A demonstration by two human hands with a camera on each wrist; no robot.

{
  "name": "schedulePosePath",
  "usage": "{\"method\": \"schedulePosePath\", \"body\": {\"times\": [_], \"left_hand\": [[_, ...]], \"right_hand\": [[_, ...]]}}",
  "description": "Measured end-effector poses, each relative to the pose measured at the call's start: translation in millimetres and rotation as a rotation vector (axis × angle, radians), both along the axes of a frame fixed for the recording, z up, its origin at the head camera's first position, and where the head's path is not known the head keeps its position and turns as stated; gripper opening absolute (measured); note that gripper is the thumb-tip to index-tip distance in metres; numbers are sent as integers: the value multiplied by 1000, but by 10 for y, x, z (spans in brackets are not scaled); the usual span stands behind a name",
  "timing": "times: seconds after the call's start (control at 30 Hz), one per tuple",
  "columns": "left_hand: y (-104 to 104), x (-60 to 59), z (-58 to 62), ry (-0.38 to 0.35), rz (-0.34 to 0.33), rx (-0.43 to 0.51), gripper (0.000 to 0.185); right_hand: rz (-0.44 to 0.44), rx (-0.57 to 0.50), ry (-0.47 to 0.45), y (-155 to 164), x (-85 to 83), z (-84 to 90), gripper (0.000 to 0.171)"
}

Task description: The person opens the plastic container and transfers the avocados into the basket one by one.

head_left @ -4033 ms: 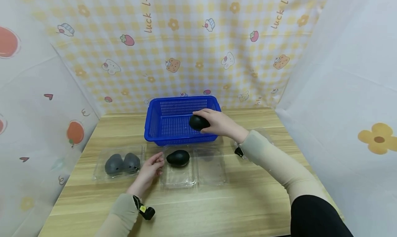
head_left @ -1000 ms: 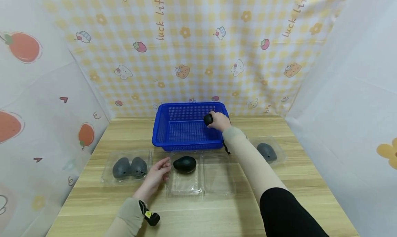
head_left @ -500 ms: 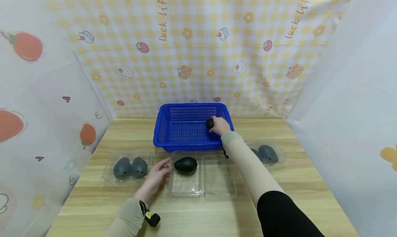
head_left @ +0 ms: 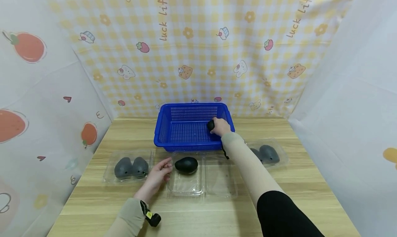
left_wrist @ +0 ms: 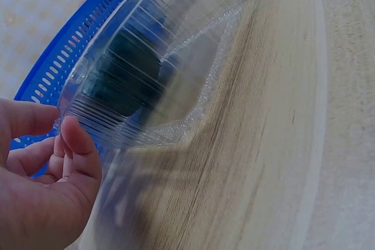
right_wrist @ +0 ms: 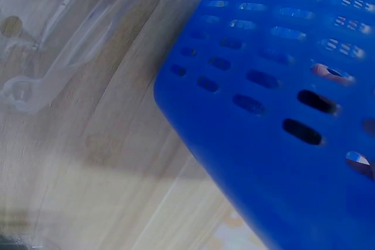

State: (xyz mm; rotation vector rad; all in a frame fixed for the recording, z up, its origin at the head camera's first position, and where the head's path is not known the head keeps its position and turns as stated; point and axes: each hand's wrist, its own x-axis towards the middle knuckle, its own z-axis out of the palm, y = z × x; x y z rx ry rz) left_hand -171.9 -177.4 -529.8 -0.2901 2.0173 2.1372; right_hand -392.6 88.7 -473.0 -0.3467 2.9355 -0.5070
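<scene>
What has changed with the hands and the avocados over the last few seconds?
The right hand carried its avocado from above the basket's front to low inside, near the right wall, still gripping it. The left hand stayed at the open clear box with one avocado.

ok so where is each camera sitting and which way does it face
Head: worn on the head, looking forward and down at the wooden table; shows both sleeved arms, the left hand by the open clear clamshell tray, and the right hand holding a dark avocado in the blue basket.
Left wrist: low by the table, facing that tray's side; palm and fingers show.
Right wrist: close outside the basket wall, facing it; no clear body part shows.
Shared: the blue basket appears in all three views.
</scene>
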Motion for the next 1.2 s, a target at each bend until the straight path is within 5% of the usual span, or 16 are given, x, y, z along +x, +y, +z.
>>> {"method": "schedulePosePath", "body": {"times": [1.2], "left_hand": [[8, 6, 5, 0, 9, -9, 48]], "right_hand": [[47, 104, -21, -77, 50, -30, 76]]}}
